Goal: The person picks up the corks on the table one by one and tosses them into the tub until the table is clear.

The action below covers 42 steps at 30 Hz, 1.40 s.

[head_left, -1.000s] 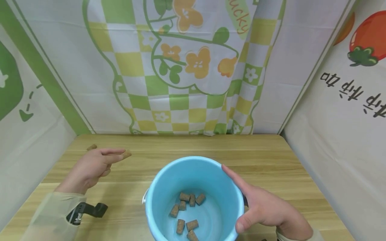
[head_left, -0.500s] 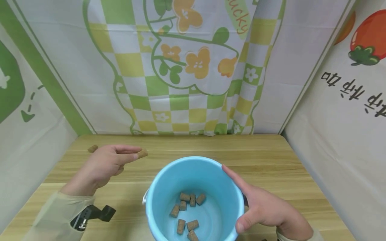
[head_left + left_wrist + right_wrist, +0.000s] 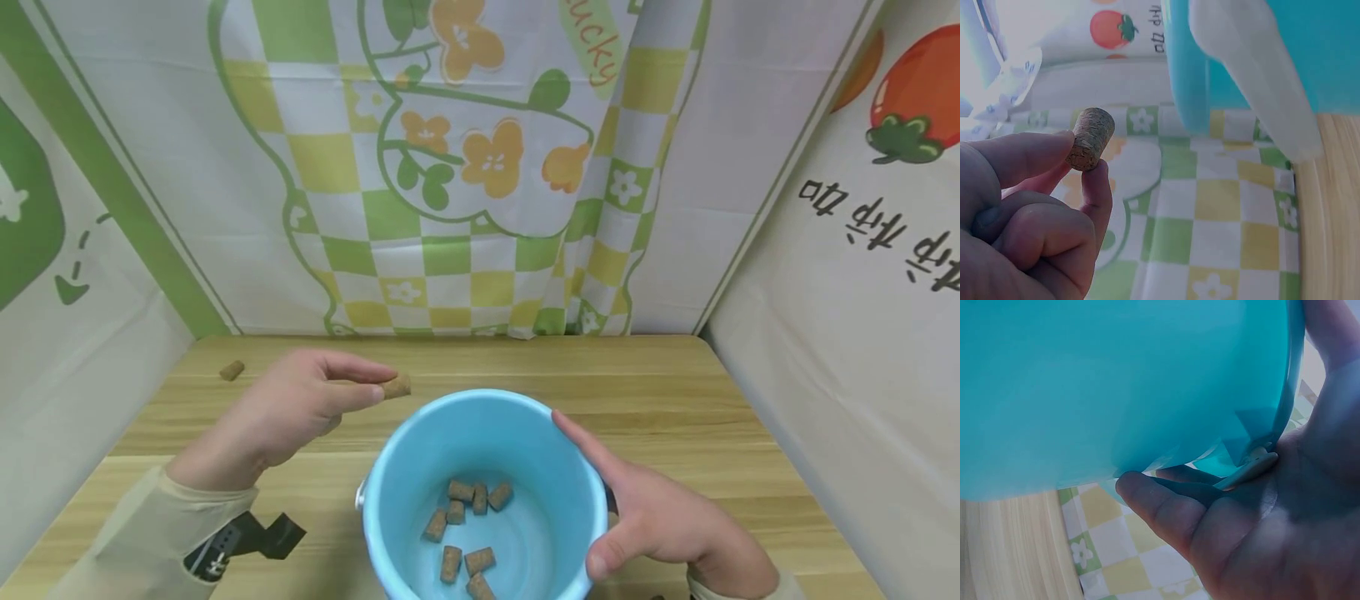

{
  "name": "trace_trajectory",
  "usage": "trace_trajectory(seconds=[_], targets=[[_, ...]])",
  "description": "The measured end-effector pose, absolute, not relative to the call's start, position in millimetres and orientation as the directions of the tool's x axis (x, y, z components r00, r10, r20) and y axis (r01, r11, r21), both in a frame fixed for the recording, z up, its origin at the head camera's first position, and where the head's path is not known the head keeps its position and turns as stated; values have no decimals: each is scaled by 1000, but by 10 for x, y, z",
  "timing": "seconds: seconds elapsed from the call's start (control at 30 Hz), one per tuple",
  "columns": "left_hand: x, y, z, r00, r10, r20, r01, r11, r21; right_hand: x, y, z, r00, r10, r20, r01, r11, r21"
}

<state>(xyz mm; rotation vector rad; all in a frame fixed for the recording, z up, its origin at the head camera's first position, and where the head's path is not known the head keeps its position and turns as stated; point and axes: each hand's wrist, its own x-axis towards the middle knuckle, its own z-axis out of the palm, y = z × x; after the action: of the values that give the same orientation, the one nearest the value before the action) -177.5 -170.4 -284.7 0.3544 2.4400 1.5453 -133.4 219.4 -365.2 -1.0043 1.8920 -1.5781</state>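
In the head view my left hand [image 3: 288, 412] pinches a cork [image 3: 397, 386] between thumb and fingers, just above and left of the blue bucket's rim. The left wrist view shows the same cork [image 3: 1090, 139] at the fingertips, with the other fingers folded. My right hand [image 3: 660, 517] holds the blue bucket [image 3: 372, 508] at its right side, one finger along the rim and the thumb over the near edge. Seen from the right wrist, its fingers [image 3: 1163, 509] curve round the outer wall by the white handle [image 3: 1250, 472]. Several corks [image 3: 450, 564] lie on the bucket's bottom.
One more cork [image 3: 232, 370] lies at the back left of the wooden table [image 3: 637, 367]. Printed cloth walls [image 3: 480, 275] stand behind the table and on both sides. The bucket's white handle [image 3: 1260, 75] hangs on its left side too.
My left hand has moved right with the cork, from the table's left part to beside the bucket's rim. The right hand and bucket have stayed in place.
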Motion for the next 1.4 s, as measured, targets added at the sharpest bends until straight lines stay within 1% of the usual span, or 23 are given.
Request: trace_trajectory(seconds=[0.17,0.3,0.63,0.77,1.1,1.4], targets=[[-1706,-1555,-2729,-934,354,-35,165,518,839,-1344,2194,-3644,-615,-782,98,-251,76,-965],[-1680,-1451,-2677,-923,384,-20,209,544,813,-1347,2199,-3641,-615,-782,98,-254,79,-964],[-1619,-1265,-2664,-895,444,-48,196,487,851,-1354,2200,-3642,-616,-783,87,-252,91,-964],[-1593,-1199,-2653,-877,478,-54,208,477,854,-1349,2199,-3643,-609,-788,88,-228,68,-971],[-1553,-1080,-2663,-818,575,-4,291,420,859,-1357,2190,-3640,-584,-805,100,-204,27,-979],[-1547,-1028,-2681,-804,595,9,307,402,863,-1354,2182,-3644,-583,-806,106,-212,24,-977]])
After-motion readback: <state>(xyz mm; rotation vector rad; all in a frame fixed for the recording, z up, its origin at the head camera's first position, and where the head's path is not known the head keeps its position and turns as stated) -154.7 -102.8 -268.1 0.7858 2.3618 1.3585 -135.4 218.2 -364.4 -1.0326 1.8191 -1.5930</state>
